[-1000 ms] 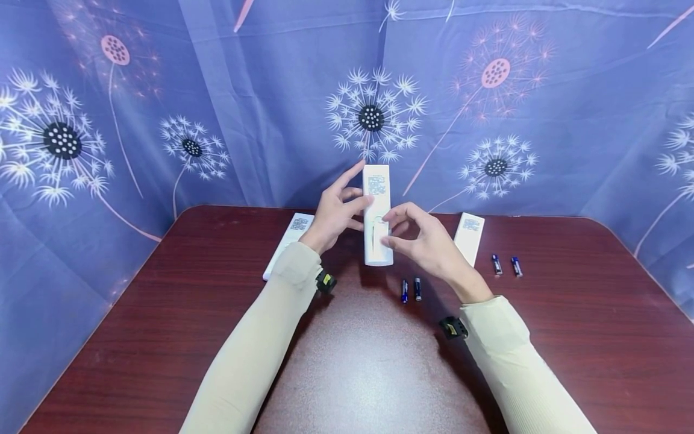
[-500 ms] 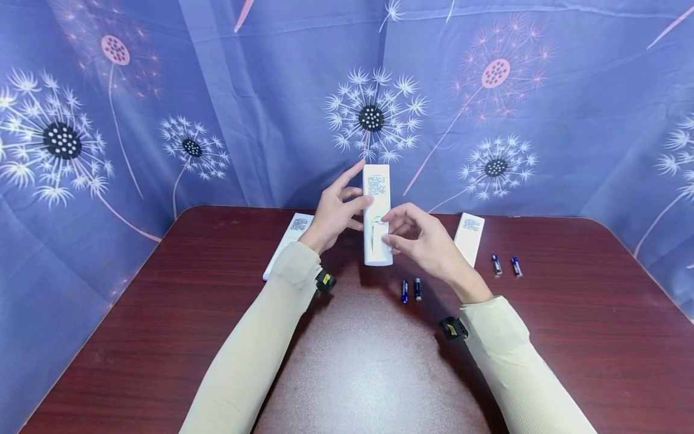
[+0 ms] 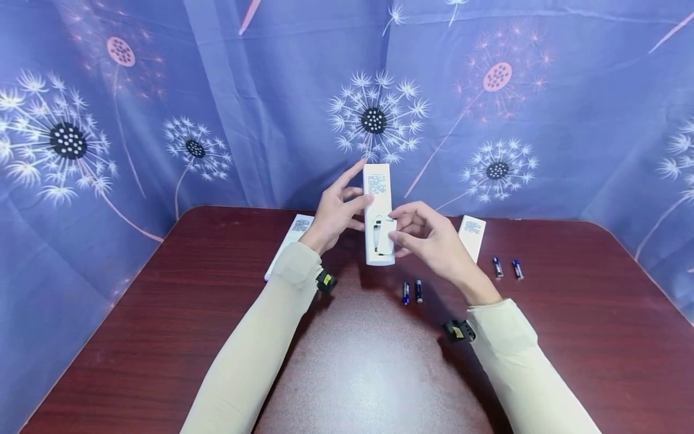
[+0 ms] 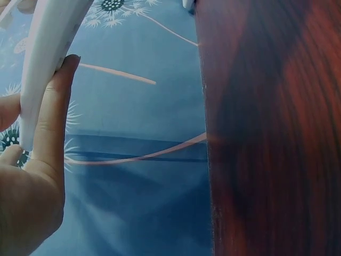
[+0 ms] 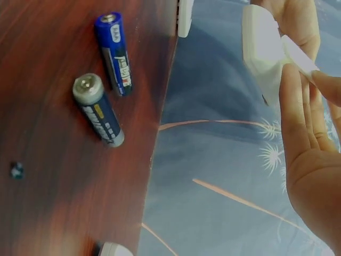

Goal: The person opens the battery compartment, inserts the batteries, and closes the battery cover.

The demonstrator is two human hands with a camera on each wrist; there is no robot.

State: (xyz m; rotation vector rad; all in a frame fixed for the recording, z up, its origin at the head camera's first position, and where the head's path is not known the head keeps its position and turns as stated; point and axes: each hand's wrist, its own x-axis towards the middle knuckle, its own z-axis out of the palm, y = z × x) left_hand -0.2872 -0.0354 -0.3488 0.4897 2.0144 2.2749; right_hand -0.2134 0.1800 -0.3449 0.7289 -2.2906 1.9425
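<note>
My left hand (image 3: 340, 211) holds a white remote (image 3: 377, 205) upright above the table's far edge, its back with a printed code facing me. In the left wrist view the thumb (image 4: 53, 117) lies along the remote's side (image 4: 49, 53). My right hand (image 3: 420, 236) pinches the white battery cover (image 3: 386, 236), which stands off the lower back of the remote and leaves a dark slot showing. The right wrist view has the cover (image 5: 298, 53) at my fingertips (image 5: 290, 85). Two blue batteries (image 3: 412, 292) lie on the table just below the hands.
The dark red wooden table (image 3: 358, 361) has a second white remote (image 3: 290, 241) at the back left and a third (image 3: 470, 234) at the back right. Two more blue batteries (image 3: 506, 268) lie to the right. A blue dandelion-print cloth (image 3: 162, 120) hangs behind.
The battery cover was flush on the remote's back; now my right hand has pulled it down and away, and a dark slot shows. The left hand kept its hold.
</note>
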